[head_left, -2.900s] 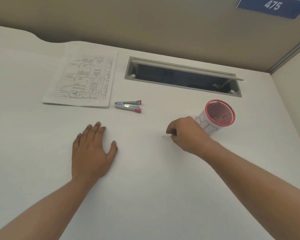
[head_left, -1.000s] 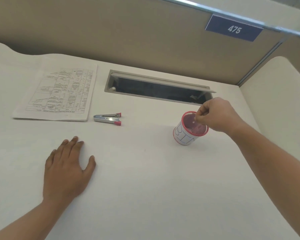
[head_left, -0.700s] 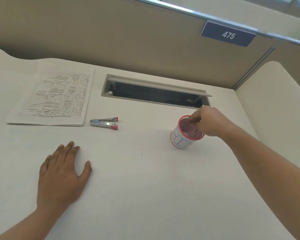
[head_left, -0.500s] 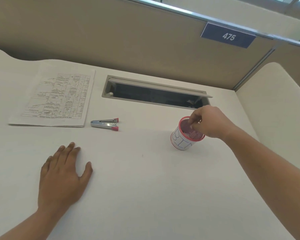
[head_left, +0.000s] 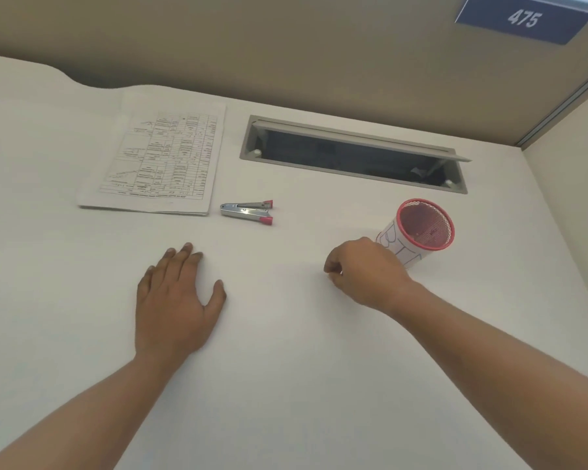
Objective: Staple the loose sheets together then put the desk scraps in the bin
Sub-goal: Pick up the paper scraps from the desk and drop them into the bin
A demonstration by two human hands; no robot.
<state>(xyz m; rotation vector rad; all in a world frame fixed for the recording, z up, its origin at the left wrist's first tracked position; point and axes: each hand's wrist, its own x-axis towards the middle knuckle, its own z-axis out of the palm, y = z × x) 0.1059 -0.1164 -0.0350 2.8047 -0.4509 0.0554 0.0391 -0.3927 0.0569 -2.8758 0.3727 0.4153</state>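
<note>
My left hand [head_left: 175,300] lies flat on the white desk [head_left: 286,385], fingers spread, holding nothing. My right hand [head_left: 364,273] hovers low over the desk just left of the bin, its thumb and fingertips pinched on a tiny pale scrap [head_left: 340,273]. The bin [head_left: 399,247] is a small red mesh cup with a white paper label, standing upright to the right. A stack of printed sheets [head_left: 163,157] lies at the back left. A small silver stapler with pink ends [head_left: 246,213] rests beside the sheets' lower right corner.
A grey cable slot with its flap raised [head_left: 353,154] is set into the desk at the back. Beige partition walls close off the back and right side, with a blue sign reading 475 [head_left: 523,20] at the top right.
My right hand has left the bin's mouth and come down and left to the desk surface, fingers pinched. My left hand stays flat. The view has tilted downward.
</note>
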